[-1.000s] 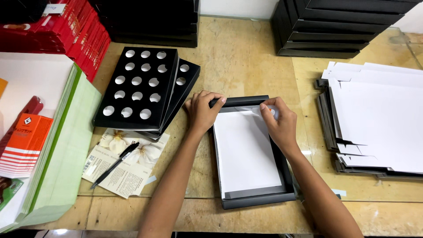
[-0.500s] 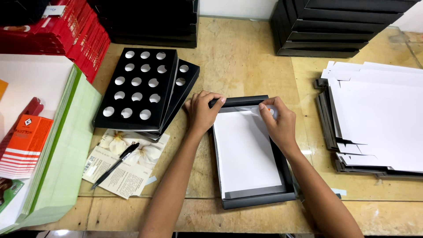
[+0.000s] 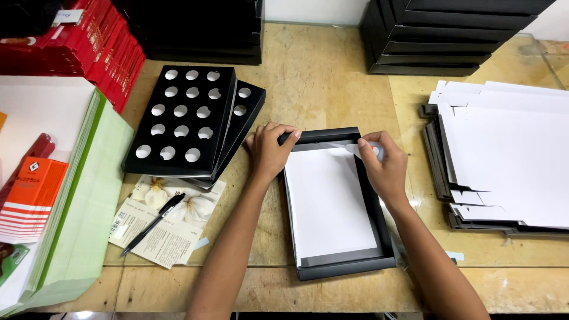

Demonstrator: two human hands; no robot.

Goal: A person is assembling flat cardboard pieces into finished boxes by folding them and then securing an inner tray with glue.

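The desk carries, in front of the person, a shallow black box tray with a white sheet lying inside it, both where they lay a second ago. The left hand remains curled over the tray's far left corner. The right hand has drawn slightly right, now pinching a clear strip, probably tape, stretched over the sheet's far edge.
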